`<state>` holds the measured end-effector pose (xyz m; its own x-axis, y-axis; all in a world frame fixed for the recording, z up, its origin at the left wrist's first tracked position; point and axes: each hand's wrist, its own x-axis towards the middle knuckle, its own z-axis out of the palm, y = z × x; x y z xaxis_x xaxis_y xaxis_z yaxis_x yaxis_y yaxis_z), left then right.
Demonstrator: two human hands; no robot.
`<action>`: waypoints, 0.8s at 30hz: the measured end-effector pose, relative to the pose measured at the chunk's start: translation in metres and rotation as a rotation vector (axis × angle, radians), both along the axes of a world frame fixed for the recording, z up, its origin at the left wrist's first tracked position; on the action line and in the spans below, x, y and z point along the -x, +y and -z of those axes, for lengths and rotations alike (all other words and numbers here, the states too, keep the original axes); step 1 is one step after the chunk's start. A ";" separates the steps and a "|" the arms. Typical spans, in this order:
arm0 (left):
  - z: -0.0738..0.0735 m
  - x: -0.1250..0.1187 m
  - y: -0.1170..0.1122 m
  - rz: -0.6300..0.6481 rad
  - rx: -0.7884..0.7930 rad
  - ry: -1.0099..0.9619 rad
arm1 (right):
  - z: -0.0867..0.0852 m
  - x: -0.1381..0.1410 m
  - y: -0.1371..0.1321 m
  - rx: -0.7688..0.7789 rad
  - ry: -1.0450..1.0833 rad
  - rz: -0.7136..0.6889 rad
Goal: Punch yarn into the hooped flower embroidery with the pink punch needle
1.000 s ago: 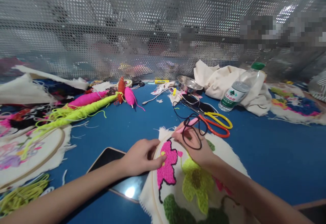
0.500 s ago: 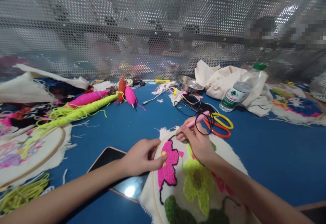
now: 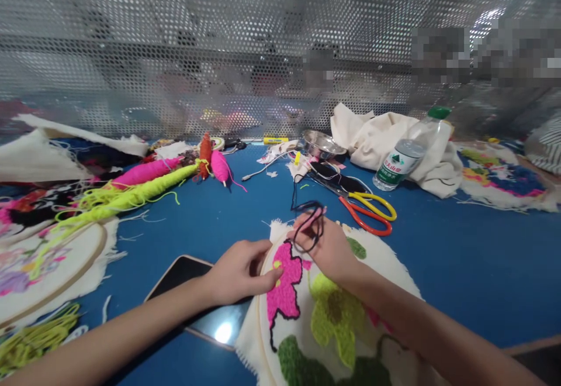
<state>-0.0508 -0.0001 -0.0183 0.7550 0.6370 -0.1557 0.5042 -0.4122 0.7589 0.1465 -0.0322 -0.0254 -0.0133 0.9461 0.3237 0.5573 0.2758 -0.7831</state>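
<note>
My left hand (image 3: 243, 272) grips the left rim of an embroidery hoop (image 3: 259, 321), thumb on top over the pink flower (image 3: 286, 289) and fingers beneath. My right hand (image 3: 329, 248) is closed around a pink punch needle (image 3: 314, 216), near the upper edge of the hoop; its tip is hidden by my fingers. Black yarn (image 3: 294, 190) loops around the tool and trails toward the back. The white cloth (image 3: 390, 257) bears a black-outlined pink flower, a yellow-green flower (image 3: 335, 310) and dark green leaves (image 3: 302, 362).
Scissors (image 3: 368, 213) with red and yellow handles lie beyond the hoop. A phone (image 3: 188, 275) rests under my left forearm. A water bottle (image 3: 401, 158) stands before crumpled cloth (image 3: 372, 131). Yarn bundles (image 3: 153, 184) and another hoop (image 3: 83, 269) are at left; a metal bowl (image 3: 324, 145) sits behind.
My right hand has shifted left along the hoop's upper edge, and the punch needle tilts differently. The black yarn now stretches toward the back. My left hand keeps its hold.
</note>
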 end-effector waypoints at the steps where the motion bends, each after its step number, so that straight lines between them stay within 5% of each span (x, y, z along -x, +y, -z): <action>1: 0.000 0.000 0.000 0.002 -0.003 0.002 | 0.001 -0.002 0.000 0.007 0.051 0.011; 7: 0.001 0.000 0.002 0.016 -0.017 0.008 | 0.009 -0.010 -0.001 0.056 0.302 0.015; 20: 0.000 0.000 0.001 0.008 0.026 -0.032 | 0.003 -0.002 0.003 0.057 -0.007 -0.008; 24: 0.002 0.000 0.001 0.008 0.002 -0.008 | 0.004 -0.008 0.002 0.059 0.159 0.061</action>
<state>-0.0512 0.0012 -0.0199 0.7614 0.6304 -0.1514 0.4949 -0.4143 0.7638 0.1546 -0.0298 -0.0290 0.0922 0.9609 0.2611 0.4392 0.1961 -0.8767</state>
